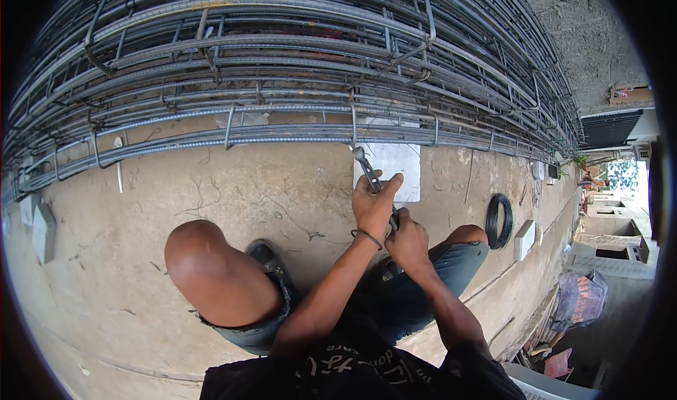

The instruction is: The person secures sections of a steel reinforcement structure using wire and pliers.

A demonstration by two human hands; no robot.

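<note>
A long-handled pair of pincers (pixel 367 166) is in both of my hands, tilted with its dark metal head pointing away from me. The head is close to the lowest bars of a stacked rebar cage (pixel 296 133); I cannot tell whether it touches them. My left hand (pixel 376 204) is closed around the tool below its head, with a dark band at the wrist. Nearer to me, my right hand (pixel 409 243) grips the handle end, its fingers partly hidden. Behind the tool a pale square slab (pixel 403 171) lies on the floor, partly under the cage.
Stacked rebar cages (pixel 282 44) span the far side. A coil of black wire (pixel 499 221) and a white block (pixel 525 240) lie to the right. Pale blocks (pixel 44 232) stand at far left. Wire scraps (pixel 201 199) litter the concrete floor (pixel 141 273) around my bent knees.
</note>
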